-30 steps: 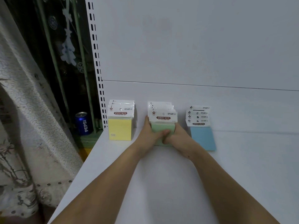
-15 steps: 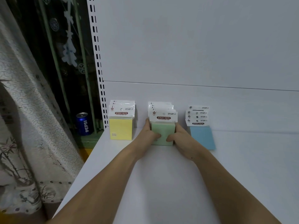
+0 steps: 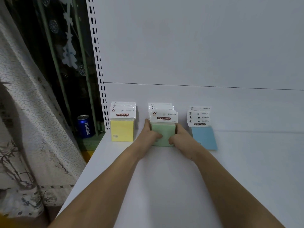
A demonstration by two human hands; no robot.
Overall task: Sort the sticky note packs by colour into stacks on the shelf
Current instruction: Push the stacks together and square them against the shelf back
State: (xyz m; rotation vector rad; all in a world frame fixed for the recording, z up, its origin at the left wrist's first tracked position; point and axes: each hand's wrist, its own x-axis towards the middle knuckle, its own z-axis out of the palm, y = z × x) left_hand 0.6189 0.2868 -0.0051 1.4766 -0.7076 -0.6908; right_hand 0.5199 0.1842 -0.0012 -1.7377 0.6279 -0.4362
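Three stacks of sticky note packs stand in a row on the white shelf [image 3: 164, 186] near the back panel. The yellow stack [image 3: 122, 129] is at the left, the green stack [image 3: 164, 130] in the middle, the blue stack [image 3: 203, 137] at the right. My left hand [image 3: 148, 136] grips the green stack's left side, thumb lying on its top. My right hand [image 3: 181, 137] grips its right side, thumb also on top. Each pack has a white header card reading STICKY NOTE.
A slotted white upright [image 3: 98, 63] borders the shelf at the left. Beyond it a blue Pepsi can [image 3: 85, 126] stands on a green ledge, beside a patterned curtain [image 3: 29, 129]. The shelf's front edge runs diagonally at lower left.
My thumbs have drawn apart slightly on top of the green stack. Both hands stay on its sides, and the stack looks squared up.
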